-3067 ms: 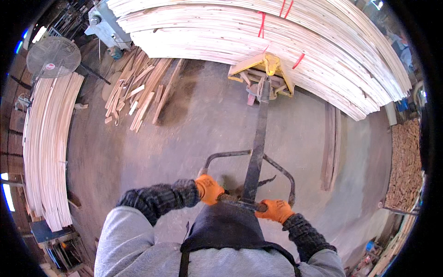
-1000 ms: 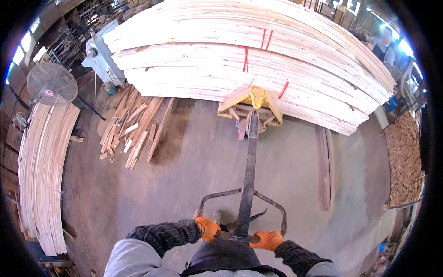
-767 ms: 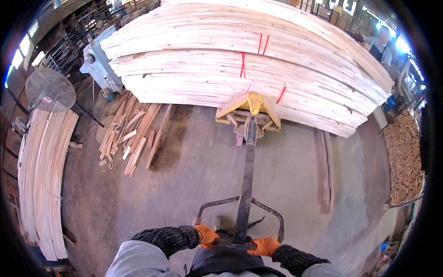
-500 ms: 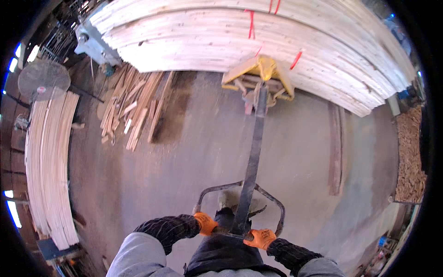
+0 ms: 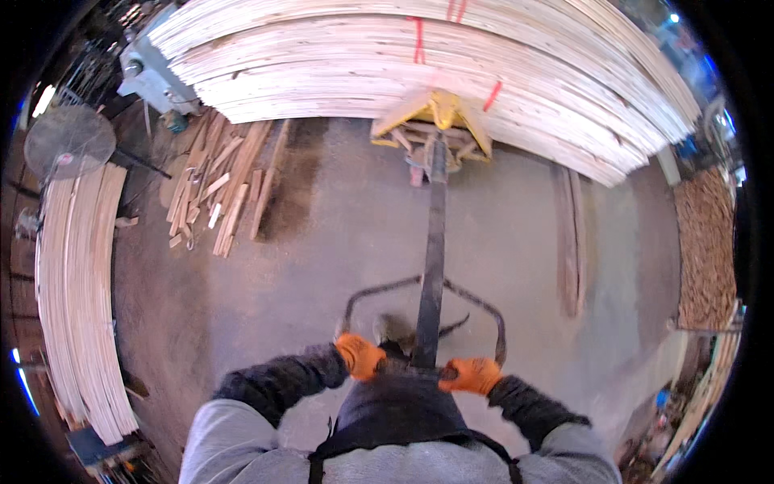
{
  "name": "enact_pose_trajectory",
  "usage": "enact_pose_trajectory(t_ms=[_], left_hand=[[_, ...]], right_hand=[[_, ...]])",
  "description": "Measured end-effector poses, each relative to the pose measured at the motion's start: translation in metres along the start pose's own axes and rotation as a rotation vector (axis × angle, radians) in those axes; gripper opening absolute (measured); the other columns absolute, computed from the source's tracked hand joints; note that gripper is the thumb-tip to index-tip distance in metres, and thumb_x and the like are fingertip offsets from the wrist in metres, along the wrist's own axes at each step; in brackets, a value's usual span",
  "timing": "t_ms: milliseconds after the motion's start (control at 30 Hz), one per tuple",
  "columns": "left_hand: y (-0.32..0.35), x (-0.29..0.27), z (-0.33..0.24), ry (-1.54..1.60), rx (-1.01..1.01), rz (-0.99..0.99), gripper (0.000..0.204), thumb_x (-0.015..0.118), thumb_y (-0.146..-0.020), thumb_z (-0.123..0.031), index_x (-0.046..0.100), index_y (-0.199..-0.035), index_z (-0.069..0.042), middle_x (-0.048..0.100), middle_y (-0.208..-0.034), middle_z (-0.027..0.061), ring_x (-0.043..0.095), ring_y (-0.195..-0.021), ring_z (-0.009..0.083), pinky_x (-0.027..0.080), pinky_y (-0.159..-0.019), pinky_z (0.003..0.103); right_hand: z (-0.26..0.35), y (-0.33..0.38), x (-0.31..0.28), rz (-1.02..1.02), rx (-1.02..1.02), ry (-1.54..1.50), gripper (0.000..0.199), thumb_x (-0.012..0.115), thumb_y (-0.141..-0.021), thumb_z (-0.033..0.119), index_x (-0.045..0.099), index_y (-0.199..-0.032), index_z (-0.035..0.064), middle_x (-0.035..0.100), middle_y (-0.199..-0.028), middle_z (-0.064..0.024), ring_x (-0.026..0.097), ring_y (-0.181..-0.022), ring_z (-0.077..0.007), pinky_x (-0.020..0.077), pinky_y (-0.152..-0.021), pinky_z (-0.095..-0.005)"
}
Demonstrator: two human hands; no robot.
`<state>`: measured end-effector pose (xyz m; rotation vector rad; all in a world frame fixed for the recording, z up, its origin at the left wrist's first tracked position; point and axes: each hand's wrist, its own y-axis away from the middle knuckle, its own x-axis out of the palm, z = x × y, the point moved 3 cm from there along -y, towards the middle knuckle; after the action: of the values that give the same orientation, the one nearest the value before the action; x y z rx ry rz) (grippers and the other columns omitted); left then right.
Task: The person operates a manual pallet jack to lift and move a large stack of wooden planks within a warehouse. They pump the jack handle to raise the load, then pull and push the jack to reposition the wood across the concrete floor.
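Note:
Both of my hands, in orange gloves, grip the dark looped handle (image 5: pixel 387 284) of a yellow pallet jack (image 5: pixel 443 113). My left hand (image 5: pixel 360 356) is closed round the near bar, left of the long shaft (image 5: pixel 434 250). On the shaft's right side my right hand (image 5: pixel 472 376) is wrapped round the same bar. A thin curved lever (image 5: pixel 455 324) juts out inside the loop. The jack's body stands against a long stack of pale boards (image 5: pixel 322 77); its forks are hidden there.
Loose wood strips (image 5: pixel 234 185) lie on the floor at left. A board stack (image 5: pixel 76 290) and a round fan (image 5: pixel 70 141) stand farther left. On the right are a long timber (image 5: pixel 571 242) and a stack of brown wood pieces (image 5: pixel 705 250).
The handle's near bar has risen in view toward the jack, and my hands with it. The jack and board stack appear slightly farther left and higher. Both hands keep their grip.

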<state>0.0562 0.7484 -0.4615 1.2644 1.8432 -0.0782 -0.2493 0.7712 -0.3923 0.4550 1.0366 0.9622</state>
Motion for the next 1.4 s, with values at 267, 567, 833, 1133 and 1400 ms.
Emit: enact_pose_trajectory(t_ms=[267,567,833,1133,1400], left_hand=[[-0.007,-0.064,-0.036,0.021,-0.128,0.468,0.027,0.062,-0.082,-0.036,0.068,-0.099,-0.017,0.071,-0.078,0.0113,0.07,-0.075,0.034,0.053,-0.066,0.05],[-0.036,0.143,0.051,-0.036,-0.201,0.645,0.03,0.059,-0.086,-0.04,0.066,-0.111,-0.023,0.071,-0.084,0.0161,0.07,-0.081,0.0405,0.052,-0.068,0.056],[-0.031,0.092,0.032,0.013,-0.189,0.435,0.035,0.063,-0.082,-0.041,0.068,-0.111,-0.023,0.072,-0.087,0.0145,0.069,-0.083,0.039,0.052,-0.068,0.054],[0.001,-0.081,-0.046,0.044,-0.128,0.259,0.032,0.067,-0.077,-0.038,0.068,-0.103,-0.02,0.071,-0.083,0.0123,0.069,-0.079,0.0375,0.051,-0.068,0.052],[-0.006,0.022,-0.002,-0.079,-0.18,0.405,0.029,0.064,-0.079,-0.036,0.067,-0.104,-0.02,0.066,-0.073,0.0151,0.068,-0.073,0.0402,0.051,-0.06,0.054]], right_hand=[[0.008,-0.003,0.007,0.052,0.017,0.059,0.07,0.055,-0.083,0.069,0.067,-0.109,0.005,0.071,-0.091,-0.0235,0.069,-0.089,-0.0395,0.0531,-0.078,-0.0484],[-0.053,-0.091,0.139,0.165,0.033,-0.009,0.074,0.057,-0.08,0.074,0.07,-0.108,0.0061,0.073,-0.094,-0.0192,0.07,-0.091,-0.0379,0.0535,-0.081,-0.0473],[-0.052,-0.073,0.121,0.109,0.135,0.033,0.071,0.062,-0.077,0.071,0.07,-0.109,0.0088,0.072,-0.103,-0.0176,0.068,-0.1,-0.0348,0.0522,-0.085,-0.0445],[0.024,0.015,-0.042,0.061,0.088,0.007,0.071,0.061,-0.079,0.068,0.069,-0.114,0.0074,0.072,-0.102,-0.0182,0.069,-0.097,-0.0342,0.0525,-0.086,-0.0431],[-0.002,-0.033,0.052,0.103,0.059,-0.033,0.077,0.06,-0.079,0.072,0.069,-0.118,0.0066,0.073,-0.096,-0.0193,0.07,-0.093,-0.037,0.0542,-0.084,-0.0454]])
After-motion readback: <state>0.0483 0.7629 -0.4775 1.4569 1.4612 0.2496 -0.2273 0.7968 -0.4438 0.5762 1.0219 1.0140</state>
